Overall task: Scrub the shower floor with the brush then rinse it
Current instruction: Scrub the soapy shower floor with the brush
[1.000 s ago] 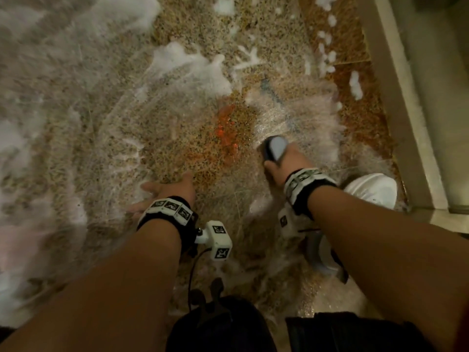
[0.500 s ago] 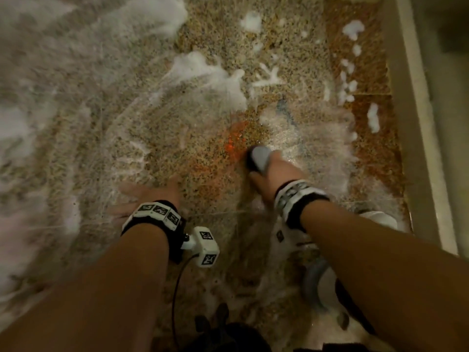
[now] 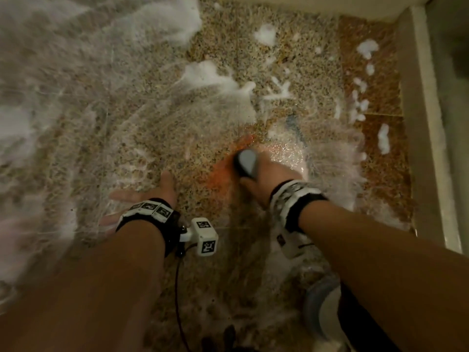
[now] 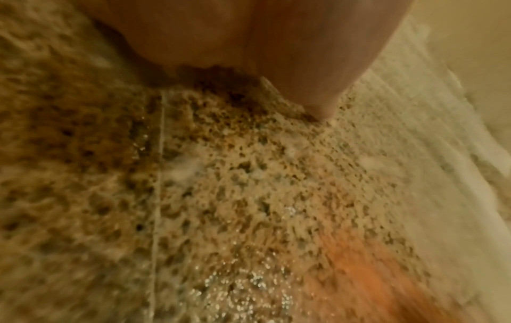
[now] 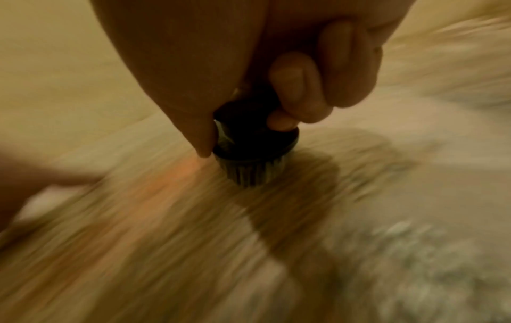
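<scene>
Speckled tan stone makes up the shower floor [image 3: 157,128], wet and streaked all over with white foam [image 3: 210,77] that lies thickest at the far left and in loose clumps toward the right-hand tiles. The right hand [image 3: 269,174] is wrapped round the brush [image 3: 246,162], its grey rounded top showing above the knuckles in the head view. In the right wrist view the fingers [image 5: 298,87] are curled tight about the dark body of the brush [image 5: 257,135], and its short bristles stand pressed onto the floor. The brush sits near the middle of the floor, at the edge of an orange-red patch [image 3: 223,171] in the stone, with glistening water just to its right. The left hand [image 3: 144,196] lies flat on the wet floor a little to the left of the brush, palm down, fingers straight and spread, holding nothing; the left wrist view shows a straight finger resting on the stone [image 4: 249,185], beside a thin grout line. A pale raised curb [image 3: 429,148] borders the floor on the right. A white and grey shoe [image 3: 322,311] stands on the floor under the right forearm. The right wrist view is strongly blurred, so the floor there shows only as streaks.
</scene>
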`<state>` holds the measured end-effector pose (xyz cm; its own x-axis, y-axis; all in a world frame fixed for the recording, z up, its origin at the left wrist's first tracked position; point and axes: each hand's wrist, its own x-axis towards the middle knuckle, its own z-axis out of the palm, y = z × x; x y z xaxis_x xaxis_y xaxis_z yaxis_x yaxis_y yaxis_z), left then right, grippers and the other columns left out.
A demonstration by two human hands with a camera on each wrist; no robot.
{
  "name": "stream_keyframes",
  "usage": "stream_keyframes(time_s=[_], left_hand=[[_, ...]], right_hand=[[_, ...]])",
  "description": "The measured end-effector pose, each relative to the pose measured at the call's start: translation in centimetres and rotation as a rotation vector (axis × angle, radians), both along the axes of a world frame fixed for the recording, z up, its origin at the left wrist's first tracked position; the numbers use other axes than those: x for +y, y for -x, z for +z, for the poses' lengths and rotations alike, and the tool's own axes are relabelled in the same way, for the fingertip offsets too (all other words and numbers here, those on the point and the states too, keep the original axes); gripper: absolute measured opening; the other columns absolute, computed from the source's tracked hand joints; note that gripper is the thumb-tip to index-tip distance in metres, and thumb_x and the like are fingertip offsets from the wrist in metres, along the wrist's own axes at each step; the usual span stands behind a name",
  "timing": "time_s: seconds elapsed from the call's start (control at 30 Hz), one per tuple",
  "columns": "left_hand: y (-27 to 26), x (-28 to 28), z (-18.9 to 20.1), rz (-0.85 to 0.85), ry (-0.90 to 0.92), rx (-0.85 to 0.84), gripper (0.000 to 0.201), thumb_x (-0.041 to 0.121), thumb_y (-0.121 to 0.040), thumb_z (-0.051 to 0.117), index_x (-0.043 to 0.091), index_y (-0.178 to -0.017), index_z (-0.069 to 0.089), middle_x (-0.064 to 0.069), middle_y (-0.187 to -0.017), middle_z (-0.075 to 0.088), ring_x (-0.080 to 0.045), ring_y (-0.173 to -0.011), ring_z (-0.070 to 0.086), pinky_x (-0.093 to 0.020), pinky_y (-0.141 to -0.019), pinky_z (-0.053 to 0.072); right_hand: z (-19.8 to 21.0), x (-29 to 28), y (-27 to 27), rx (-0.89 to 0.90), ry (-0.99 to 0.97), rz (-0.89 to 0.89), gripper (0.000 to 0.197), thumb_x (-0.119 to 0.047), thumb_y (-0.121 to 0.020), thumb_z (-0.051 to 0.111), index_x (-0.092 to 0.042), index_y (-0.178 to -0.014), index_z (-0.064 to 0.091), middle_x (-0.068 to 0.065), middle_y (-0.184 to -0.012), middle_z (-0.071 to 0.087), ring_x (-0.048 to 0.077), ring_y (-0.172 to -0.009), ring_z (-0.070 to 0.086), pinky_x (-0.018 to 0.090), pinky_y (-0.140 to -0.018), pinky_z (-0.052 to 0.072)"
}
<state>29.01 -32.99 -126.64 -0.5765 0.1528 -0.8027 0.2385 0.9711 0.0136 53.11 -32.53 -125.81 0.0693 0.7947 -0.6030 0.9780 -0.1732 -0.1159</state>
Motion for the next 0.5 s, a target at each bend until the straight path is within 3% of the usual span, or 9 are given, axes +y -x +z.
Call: stream_keyframes(time_s=[0.07, 0.1, 0.17, 0.23, 0.3, 0.37, 0.43, 0.5], left_hand=[[-1.2, -0.1, 1.9, -0.033, -0.024, -0.017, 0.112, 0.081, -0.095, 0.032, 0.007, -0.158, -0.023, -0.027, -0.168, -0.004, -0.047, -0.154, 0.008, -0.053, -0.123, 0.010], [-1.2, -0.3, 1.3, -0.036, -0.045, 0.010, 0.114, 0.082, -0.094, 0.034, 0.009, -0.157, -0.026, -0.028, -0.168, -0.008, -0.047, -0.154, 0.005, -0.054, -0.123, 0.007], [-1.1, -0.9, 0.1, -0.020, -0.033, 0.105, 0.133, 0.100, -0.074, 0.034, 0.017, -0.155, -0.032, -0.026, -0.166, -0.020, -0.051, -0.153, -0.005, -0.066, -0.123, 0.004], [-1.2, -1.0, -0.9, 0.028, -0.073, 0.163, 0.145, 0.109, -0.057, 0.031, 0.023, -0.154, -0.034, -0.022, -0.166, -0.026, -0.051, -0.153, -0.013, -0.073, -0.119, 0.000], [-1.4, -0.8, -1.2, 0.040, -0.063, 0.159, 0.142, 0.106, -0.060, 0.034, 0.024, -0.156, -0.031, -0.024, -0.164, -0.029, -0.050, -0.152, -0.018, -0.071, -0.118, -0.007], [-1.4, -0.7, -0.6, 0.038, -0.052, 0.168, 0.139, 0.105, -0.064, 0.034, 0.024, -0.157, -0.029, -0.026, -0.163, -0.029, -0.050, -0.152, -0.019, -0.070, -0.118, -0.007], [-1.3, -0.9, -0.9, 0.018, -0.048, 0.178, 0.139, 0.105, -0.063, 0.034, 0.025, -0.158, -0.029, -0.026, -0.163, -0.029, -0.051, -0.152, -0.018, -0.070, -0.118, -0.006], [-1.1, -0.9, -0.9, 0.016, -0.034, 0.165, 0.139, 0.106, -0.062, 0.032, 0.025, -0.158, -0.029, -0.026, -0.163, -0.029, -0.052, -0.152, -0.018, -0.071, -0.119, -0.005]], right_hand=[[-0.1, 2.5, -4.7, -0.052, -0.064, -0.265, 0.075, -0.057, -0.091, 0.061, -0.012, -0.146, 0.035, 0.011, -0.110, 0.066, 0.031, -0.083, 0.062, 0.034, -0.070, 0.048], [-0.1, 3.6, -6.1, -0.107, -0.069, -0.359, 0.075, -0.057, -0.092, 0.062, -0.011, -0.145, 0.038, 0.012, -0.114, 0.066, 0.030, -0.077, 0.059, 0.033, -0.067, 0.046], [0.3, 4.9, -6.4, -0.188, -0.047, -0.445, 0.078, -0.058, -0.093, 0.060, -0.005, -0.147, 0.038, 0.015, -0.117, 0.066, 0.028, -0.067, 0.055, 0.032, -0.061, 0.043], [0.4, 5.4, -3.9, -0.191, -0.037, -0.384, 0.085, -0.058, -0.094, 0.058, -0.004, -0.153, 0.029, 0.014, -0.117, 0.064, 0.032, -0.085, 0.064, 0.034, -0.064, 0.045], [0.7, 4.8, 0.7, -0.056, 0.003, -0.260, 0.088, -0.054, -0.094, 0.060, -0.009, -0.157, 0.018, 0.014, -0.122, 0.064, 0.035, -0.106, 0.064, 0.037, -0.077, 0.051], [0.9, 2.5, 5.0, 0.025, 0.041, 0.012, 0.091, -0.054, -0.093, 0.061, -0.012, -0.157, 0.013, 0.012, -0.118, 0.068, 0.035, -0.099, 0.067, 0.040, -0.078, 0.054], [1.4, 1.0, 5.9, 0.052, 0.045, 0.201, 0.087, -0.056, -0.093, 0.060, -0.014, -0.155, 0.016, 0.010, -0.113, 0.070, 0.034, -0.093, 0.069, 0.041, -0.077, 0.056], [1.3, 1.7, 3.1, 0.019, 0.018, 0.157, 0.077, -0.056, -0.093, 0.059, -0.014, -0.149, 0.028, 0.009, -0.116, 0.069, 0.034, -0.094, 0.067, 0.038, -0.076, 0.054]])
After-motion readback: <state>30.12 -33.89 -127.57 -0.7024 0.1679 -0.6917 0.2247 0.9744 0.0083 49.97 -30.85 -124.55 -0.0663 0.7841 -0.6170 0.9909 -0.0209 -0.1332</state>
